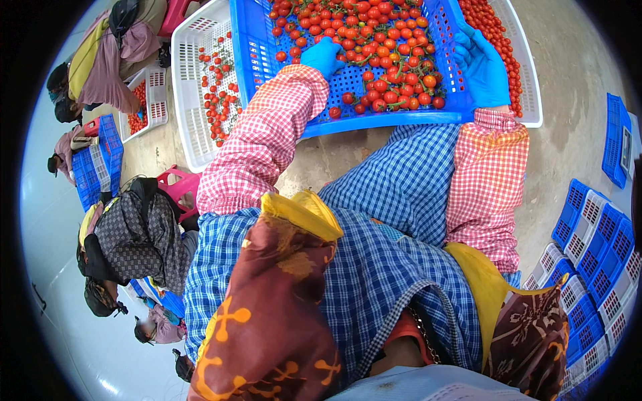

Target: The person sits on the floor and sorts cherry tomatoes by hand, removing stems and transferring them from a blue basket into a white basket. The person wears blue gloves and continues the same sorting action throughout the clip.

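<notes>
A blue plastic crate [381,119] stands before me, tilted in the view, with many red cherry tomatoes [381,50] in it, some with green stems. My left hand [323,57], in a blue glove, reaches over the crate's near left part and touches the tomatoes; its fingertips are partly hidden. My right hand [481,67], gloved alike, is at the crate's right rim with fingers curled, and what they hold, if anything, is hidden. Beyond that hand, a white crate [532,100] is full of loose red cherry tomatoes [494,40].
At left, a white crate [186,100] holds scattered tomatoes and stems. Several people sit bent over on that side, one in dark patterned clothes [145,235]. Near them is a pink plastic stool [180,190]. Stacked blue and white crates [597,250] stand at right.
</notes>
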Available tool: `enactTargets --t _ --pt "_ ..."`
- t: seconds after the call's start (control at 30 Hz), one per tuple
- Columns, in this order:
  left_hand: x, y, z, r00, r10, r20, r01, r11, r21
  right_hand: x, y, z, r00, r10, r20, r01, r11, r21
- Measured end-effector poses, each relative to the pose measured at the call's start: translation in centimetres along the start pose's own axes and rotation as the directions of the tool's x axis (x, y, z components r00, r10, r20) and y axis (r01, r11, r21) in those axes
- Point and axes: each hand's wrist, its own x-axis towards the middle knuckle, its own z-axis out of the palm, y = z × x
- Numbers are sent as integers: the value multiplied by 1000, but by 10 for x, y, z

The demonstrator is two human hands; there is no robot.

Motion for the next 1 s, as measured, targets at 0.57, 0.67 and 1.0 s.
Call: enactTargets --t 0.57,0.67,1.0 --pt "-10 -90 -27 886 -438 150 433 899 62 -1 -1 3 1000 7 0 -7 1000 16" --pt "-8 -88 -12 866 -450 218 418 891 179 -1 0 3 1000 7 0 -7 1000 26" --pt "-7 -51 -49 910 -244 335 327 -74 -942 -2 -3 9 1000 7 -1 -7 998 66"
